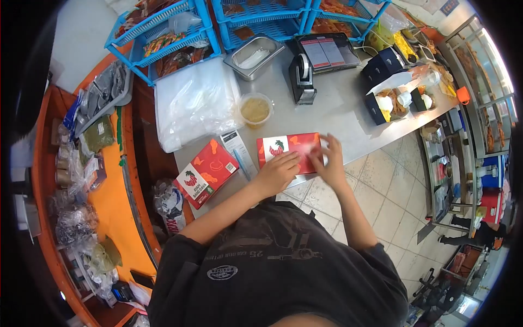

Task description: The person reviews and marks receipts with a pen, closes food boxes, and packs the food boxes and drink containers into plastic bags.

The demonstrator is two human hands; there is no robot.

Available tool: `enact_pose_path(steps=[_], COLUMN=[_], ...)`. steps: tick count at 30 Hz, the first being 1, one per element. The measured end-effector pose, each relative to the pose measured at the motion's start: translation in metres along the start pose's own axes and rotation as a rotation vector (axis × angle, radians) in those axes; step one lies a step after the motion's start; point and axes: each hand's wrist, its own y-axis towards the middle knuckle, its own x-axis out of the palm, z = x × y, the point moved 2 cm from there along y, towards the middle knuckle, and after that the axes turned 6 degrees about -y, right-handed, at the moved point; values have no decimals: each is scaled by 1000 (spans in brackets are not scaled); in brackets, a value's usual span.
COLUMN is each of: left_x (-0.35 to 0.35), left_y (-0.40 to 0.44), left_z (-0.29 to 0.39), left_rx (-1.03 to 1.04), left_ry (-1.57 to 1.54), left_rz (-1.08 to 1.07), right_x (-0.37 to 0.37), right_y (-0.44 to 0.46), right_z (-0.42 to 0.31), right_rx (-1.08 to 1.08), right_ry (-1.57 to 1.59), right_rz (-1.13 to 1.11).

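Red box on near side of clear tub. Left hand loosely bent on top; right hand half-open, at end farther from tub. Likely closing step; next calls for firm edge press.

Pale tiled floor — steel table, orange counter, brightly lit display case.

A red cardboard box, its white panel bearing a dark palm-tree logo above red lettering, lay flat at the near edge of a metal tabletop, long side stretched across the view. Its visible upper face looked level and uncrumpled, with lighter orange-toned artwork on the red, though part was hidden
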Motion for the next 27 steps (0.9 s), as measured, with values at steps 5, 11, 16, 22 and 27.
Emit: enact_pose_path(steps=[5, 11, 16, 22, 27], left_x=[0, -3, -1, -1, -1], left_y=[8, 7, 8, 13, 11], left_z=[-8, -8, -11, -8, -8], left_rx=[-23, -90, -100, -89, -55], left_ry=[-174, -269, -316, -236, -192], left_rz=[74, 74, 94, 99, 106], right_x=[41, 72, 73, 57, -18], right_y=[135, 173, 142, 124, 45], right_z=[50, 84, 74, 80, 20], right_rx=[548, 734, 455, 265, 411], right_ry=[704, 1033, 595, 85, 520], right_rz=[249, -140, 44, 63, 94])
